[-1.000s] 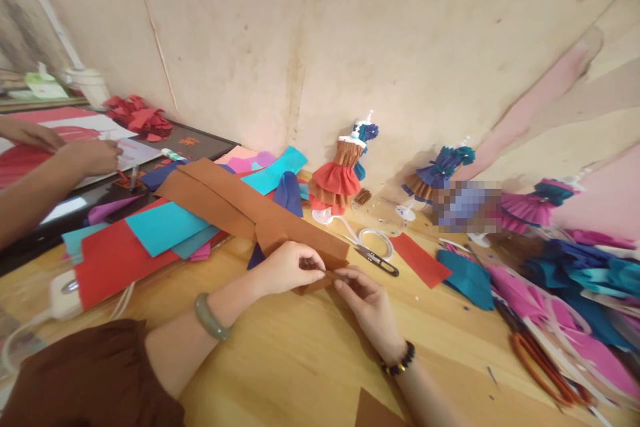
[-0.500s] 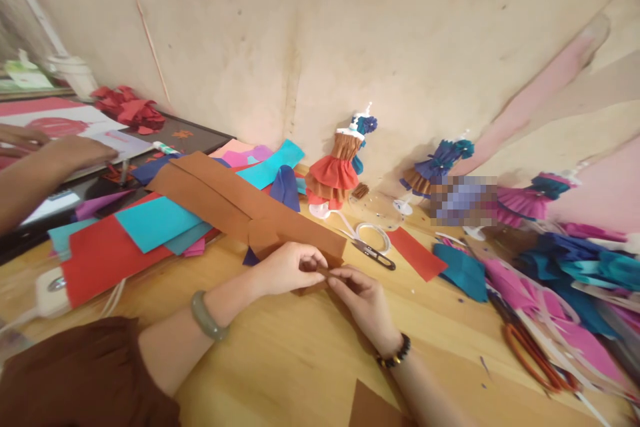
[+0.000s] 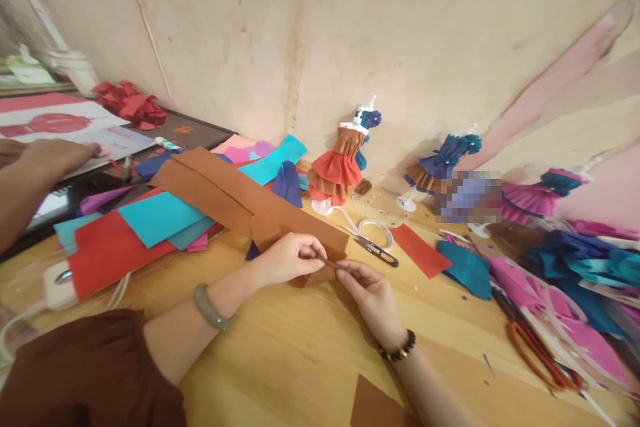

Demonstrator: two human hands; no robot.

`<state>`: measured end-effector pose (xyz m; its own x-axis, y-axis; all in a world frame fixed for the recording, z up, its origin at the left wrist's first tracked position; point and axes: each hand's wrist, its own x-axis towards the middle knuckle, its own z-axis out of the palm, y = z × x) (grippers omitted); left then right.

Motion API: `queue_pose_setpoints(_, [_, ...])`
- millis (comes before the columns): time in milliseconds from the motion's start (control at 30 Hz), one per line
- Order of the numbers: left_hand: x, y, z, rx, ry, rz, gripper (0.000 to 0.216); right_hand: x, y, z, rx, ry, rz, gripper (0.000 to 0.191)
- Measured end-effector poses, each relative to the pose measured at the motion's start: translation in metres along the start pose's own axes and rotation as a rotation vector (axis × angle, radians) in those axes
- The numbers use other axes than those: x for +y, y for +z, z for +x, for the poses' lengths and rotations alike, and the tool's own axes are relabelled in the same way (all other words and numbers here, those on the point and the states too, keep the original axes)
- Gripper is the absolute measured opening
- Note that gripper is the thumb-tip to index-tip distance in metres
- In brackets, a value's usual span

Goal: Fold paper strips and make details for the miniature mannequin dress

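My left hand (image 3: 293, 258), with a jade bangle on its wrist, pinches a small piece of brown crepe paper (image 3: 329, 263). From the other side my right hand (image 3: 367, 290), wearing a dark bead bracelet, grips the same piece with thumb and forefinger. A narrow folded edge shows between the fingertips; the rest is partly hidden by my hands. Just behind lie long brown paper strips (image 3: 227, 195), crossing one another. Another brown piece (image 3: 380, 405) rests near the table's front edge.
Three small dress forms in paper dresses, one red and brown (image 3: 336, 163), stand along the wall. Thread snips (image 3: 377, 251), a red paper piece (image 3: 419, 250) and orange-handled scissors (image 3: 543, 357) lie rightward. Another person's hand (image 3: 50, 160) rests over printed sheets at left.
My right hand has drawn slightly away from my left, so more of the brown paper shows between the fingertips. The other person's hand has shifted left.
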<state>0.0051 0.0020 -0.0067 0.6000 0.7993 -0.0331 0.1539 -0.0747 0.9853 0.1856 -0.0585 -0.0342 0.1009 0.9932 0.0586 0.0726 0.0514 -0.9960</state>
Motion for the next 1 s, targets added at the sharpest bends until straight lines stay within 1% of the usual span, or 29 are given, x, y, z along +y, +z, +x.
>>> queue_pose_setpoints(200, [-0.0018, 0.0003, 0.0007, 0.035, -0.003, -0.109, 0.01, 0.0023, -0.0021, -0.0012, 0.0, 0.069, 0.049, 0.032])
queue_pose_setpoints(333, [-0.0017, 0.0001, -0.0002, 0.039, -0.005, -0.141, 0.01, 0.0032, -0.0038, -0.0017, 0.015, 0.113, 0.108, 0.035])
queue_pose_setpoints(433, [-0.0016, -0.0004, -0.001, 0.043, -0.001, -0.145, 0.012, 0.0038, -0.0047, -0.0018, 0.027, 0.115, 0.127, 0.037])
queue_pose_setpoints(700, [-0.0055, -0.0015, -0.0006, 0.035, 0.012, -0.11, 0.015, 0.0059, -0.0056, -0.0013, 0.014, 0.12, 0.165, 0.029])
queue_pose_setpoints(833, [-0.0008, -0.004, -0.0028, 0.027, -0.001, -0.094, 0.016, 0.0043, -0.0051, -0.0013, 0.02, 0.141, 0.191, 0.026])
queue_pose_setpoints(1000, [0.0011, -0.0041, -0.003, 0.022, -0.008, -0.12, 0.019, 0.0058, -0.0058, -0.0017, -0.01, 0.115, 0.175, 0.026])
